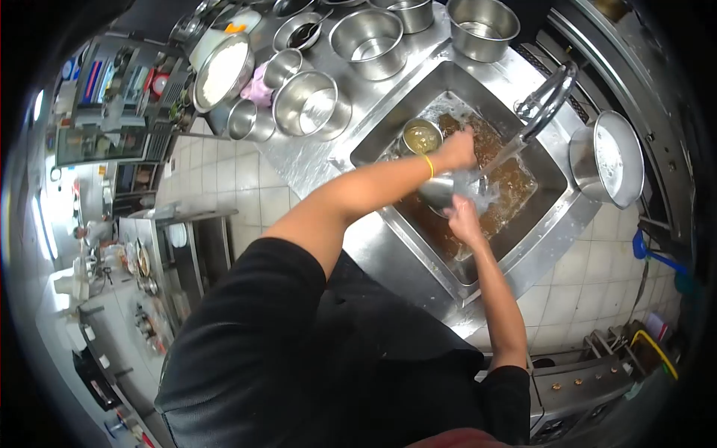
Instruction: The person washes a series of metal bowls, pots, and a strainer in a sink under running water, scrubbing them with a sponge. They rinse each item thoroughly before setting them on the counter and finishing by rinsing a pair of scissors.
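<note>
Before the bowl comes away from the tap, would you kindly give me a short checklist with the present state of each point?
1. Left hand grips the steel bowl at its rim: ok.
2. Right hand is on the bowl under the stream: ok.
3. Faucet water lands on the bowl: ok.
4. Sink water is clean: not ok, brown.
5. Bowl rinsed clean: cannot tell, spray hides it.
6. Small pot in the sink stands apart from the hands: ok.

Steel bowl [439, 190] tilted under running water
</note>
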The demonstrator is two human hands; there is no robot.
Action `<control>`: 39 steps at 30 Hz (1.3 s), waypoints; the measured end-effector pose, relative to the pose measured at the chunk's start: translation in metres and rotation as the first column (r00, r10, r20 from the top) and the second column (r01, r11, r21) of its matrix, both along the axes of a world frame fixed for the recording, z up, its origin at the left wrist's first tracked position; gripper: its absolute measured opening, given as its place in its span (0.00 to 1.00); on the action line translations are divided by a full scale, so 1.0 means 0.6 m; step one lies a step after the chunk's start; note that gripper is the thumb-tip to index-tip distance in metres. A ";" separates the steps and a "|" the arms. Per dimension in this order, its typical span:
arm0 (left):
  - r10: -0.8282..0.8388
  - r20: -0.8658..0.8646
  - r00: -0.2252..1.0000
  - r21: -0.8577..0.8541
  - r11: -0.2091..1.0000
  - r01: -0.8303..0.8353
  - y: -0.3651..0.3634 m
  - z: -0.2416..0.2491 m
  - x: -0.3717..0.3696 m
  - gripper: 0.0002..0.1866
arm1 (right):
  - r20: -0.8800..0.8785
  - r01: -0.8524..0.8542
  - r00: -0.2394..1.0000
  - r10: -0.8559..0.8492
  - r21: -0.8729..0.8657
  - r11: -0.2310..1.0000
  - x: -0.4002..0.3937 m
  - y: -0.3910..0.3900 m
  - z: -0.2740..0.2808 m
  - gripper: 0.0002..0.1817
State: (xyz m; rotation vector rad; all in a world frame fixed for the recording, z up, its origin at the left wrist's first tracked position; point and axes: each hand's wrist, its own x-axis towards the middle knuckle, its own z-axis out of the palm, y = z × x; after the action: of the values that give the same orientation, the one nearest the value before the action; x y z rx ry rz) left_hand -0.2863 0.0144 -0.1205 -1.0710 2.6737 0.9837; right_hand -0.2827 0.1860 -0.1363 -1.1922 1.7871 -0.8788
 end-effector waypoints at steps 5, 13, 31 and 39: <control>-0.166 0.034 0.986 0.213 0.965 0.155 -0.061 -0.135 0.016 0.20 | -0.223 -0.293 0.938 0.264 -0.108 0.950 -0.016 0.012 0.063 0.05; -0.410 -0.063 0.910 0.333 0.850 0.407 0.008 0.025 0.036 0.28 | 0.676 0.357 0.707 -0.208 -0.087 0.930 -0.029 -0.010 0.021 0.20; -0.762 -0.251 0.597 -0.334 0.647 0.685 0.072 0.069 0.053 0.10 | -0.517 0.511 0.329 -0.790 -0.607 0.609 -0.372 0.096 0.330 0.13; -0.461 -0.244 0.853 -0.104 0.887 0.449 0.074 0.058 0.167 0.09 | 0.973 0.531 0.089 -0.215 0.136 0.836 -0.080 -0.130 0.064 0.18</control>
State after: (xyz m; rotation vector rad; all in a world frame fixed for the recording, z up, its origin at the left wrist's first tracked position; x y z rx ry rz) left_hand -0.1858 0.0586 -0.0855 -0.2805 2.9557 1.0262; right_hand -0.3309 0.1080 -0.0977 0.0117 0.7967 -1.7245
